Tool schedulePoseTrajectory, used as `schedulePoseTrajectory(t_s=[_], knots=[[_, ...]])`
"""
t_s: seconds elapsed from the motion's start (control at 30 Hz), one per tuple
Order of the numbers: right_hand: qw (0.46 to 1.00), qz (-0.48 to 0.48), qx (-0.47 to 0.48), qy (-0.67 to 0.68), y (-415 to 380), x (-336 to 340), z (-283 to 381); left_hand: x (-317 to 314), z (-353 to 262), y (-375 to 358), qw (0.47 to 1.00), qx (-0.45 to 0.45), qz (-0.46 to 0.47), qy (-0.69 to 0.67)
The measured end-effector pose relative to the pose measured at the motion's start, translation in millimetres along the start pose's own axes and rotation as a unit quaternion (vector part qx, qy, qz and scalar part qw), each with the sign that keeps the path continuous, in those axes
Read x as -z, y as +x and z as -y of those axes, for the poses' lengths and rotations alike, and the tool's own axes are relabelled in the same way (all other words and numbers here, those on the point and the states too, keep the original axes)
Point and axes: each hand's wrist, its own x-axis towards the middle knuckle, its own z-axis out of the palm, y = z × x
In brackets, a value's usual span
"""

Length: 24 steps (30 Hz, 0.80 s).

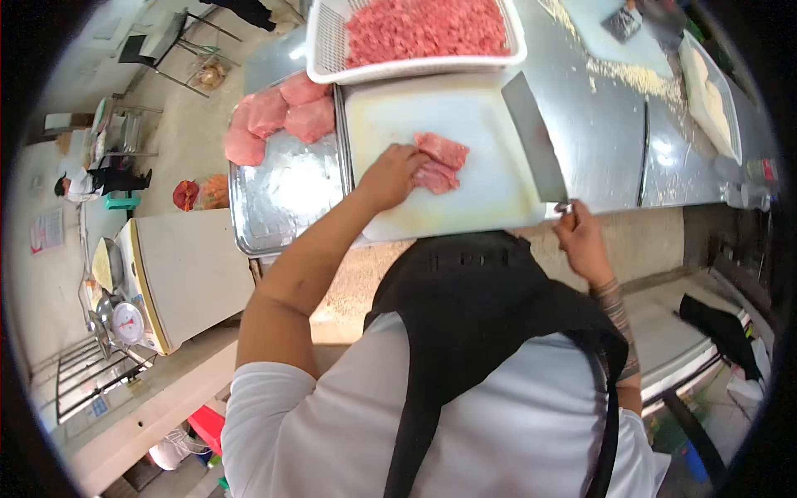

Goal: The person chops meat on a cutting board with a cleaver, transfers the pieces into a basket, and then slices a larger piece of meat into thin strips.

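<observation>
Two pieces of raw pink meat lie side by side on a white cutting board. My left hand rests at their left side, its curled fingers pressed onto the meat. At the board's right edge, my right hand is closed around the handle of a cleaver. The wide blade points away from me, over the board's right margin and apart from the meat. To the left, a metal tray carries several larger raw meat pieces at its far end.
Beyond the board stands a white plastic basket full of diced meat. Pale crumbs are scattered over the steel table. A white tub sits at far right. A dial scale is at left, and a person is farther off.
</observation>
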Motion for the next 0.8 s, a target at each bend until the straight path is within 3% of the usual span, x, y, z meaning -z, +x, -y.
schedulePoseTrajectory(t_s=[0.1, 0.13, 0.17, 0.2, 0.23, 0.3, 0.43, 0.53, 0.63, 0.67, 0.8], knots=[[0.998, 0.004, -0.003, 0.062, 17, -30, 6, 7, 5, 5, 1.0, -0.008, 0.023, 0.005], [0.999, 0.012, 0.014, 0.026, 25, -38, 0, 17, -7, 6, 1.0, 0.006, 0.016, -0.014], [0.999, 0.017, 0.031, -0.011, 32, -45, -6, 38, -21, 14, 0.99, 0.076, 0.116, -0.035], [0.995, 0.001, 0.083, -0.052, 37, -54, -13, 27, -12, 7, 0.992, 0.077, 0.081, -0.063], [0.987, -0.018, 0.132, -0.092, 38, -58, -16, 23, -3, 4, 0.988, 0.081, 0.113, -0.068], [0.989, 0.001, 0.108, -0.099, 36, -55, -2, 26, 12, -2, 0.972, 0.11, 0.174, -0.117], [0.989, 0.041, 0.083, -0.118, 40, -44, 18, 23, 13, -14, 0.92, 0.272, 0.079, -0.273], [0.992, 0.063, 0.069, -0.086, 48, -43, 16, 24, 4, -6, 0.964, 0.234, 0.087, -0.092], [0.988, 0.066, 0.069, -0.125, 45, -44, 26, 16, -20, -5, 0.982, 0.184, 0.039, -0.024], [0.986, 0.061, 0.077, -0.133, 46, -47, 24, 9, -17, -4, 0.991, 0.115, 0.072, -0.008], [0.982, 0.048, 0.093, -0.159, 49, -56, 17, 13, -43, -8, 0.987, 0.138, 0.071, 0.048]])
